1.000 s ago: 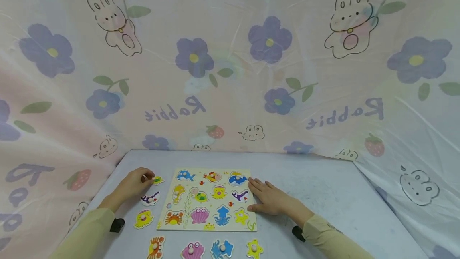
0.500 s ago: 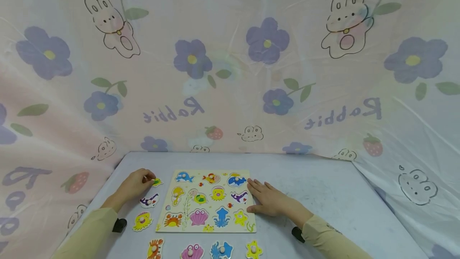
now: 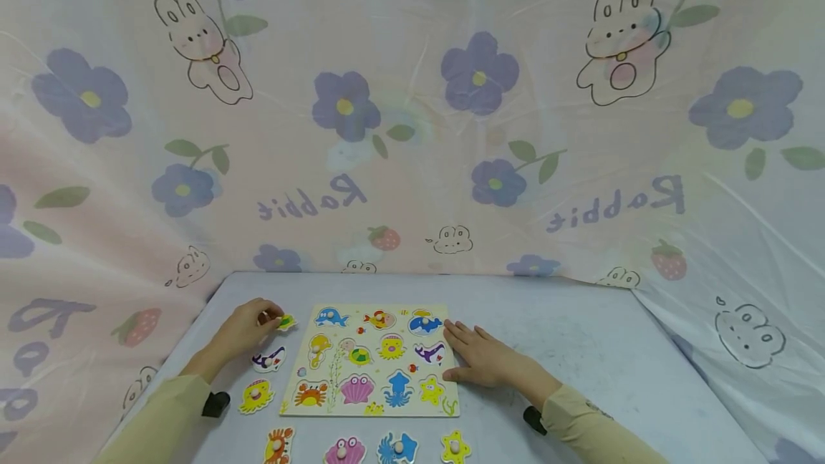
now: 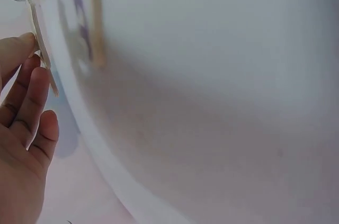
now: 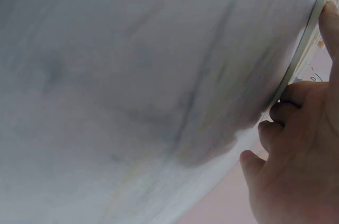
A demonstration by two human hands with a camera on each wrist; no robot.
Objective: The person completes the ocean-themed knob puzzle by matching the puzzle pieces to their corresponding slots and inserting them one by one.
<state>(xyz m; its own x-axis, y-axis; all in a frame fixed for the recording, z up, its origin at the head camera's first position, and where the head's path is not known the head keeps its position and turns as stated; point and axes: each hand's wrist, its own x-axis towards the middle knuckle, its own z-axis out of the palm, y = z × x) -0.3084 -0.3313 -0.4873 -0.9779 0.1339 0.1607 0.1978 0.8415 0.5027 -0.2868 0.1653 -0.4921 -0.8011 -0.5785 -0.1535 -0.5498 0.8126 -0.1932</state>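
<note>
My left hand (image 3: 248,328) pinches a green and yellow turtle puzzle piece (image 3: 286,321) to the left of the puzzle board. In the left wrist view the thin wooden piece (image 4: 41,41) is seen edge-on between thumb and fingertips, raised off the table. My right hand (image 3: 480,356) rests against the right edge of the cream puzzle board (image 3: 293,407), fingers extended, thumb and fingertips touching it. Sea animals fill the board's printed spots, among them a turtle picture (image 3: 358,354) near its middle. Knobs stand on several of them, including the blue dolphin (image 3: 331,317) in the top row.
Left of the board lie a purple whale piece (image 3: 268,359) and a yellow octopus piece (image 3: 256,396). Along the near side are a crab piece (image 3: 278,445), a pink shell piece (image 3: 344,451), a blue squid piece (image 3: 389,447) and a yellow starfish piece (image 3: 455,447). A patterned curtain (image 3: 412,163) hangs behind.
The left hand has lifted the turtle piece slightly and shifted it a little to the right. The right hand stays in place at the board's edge.
</note>
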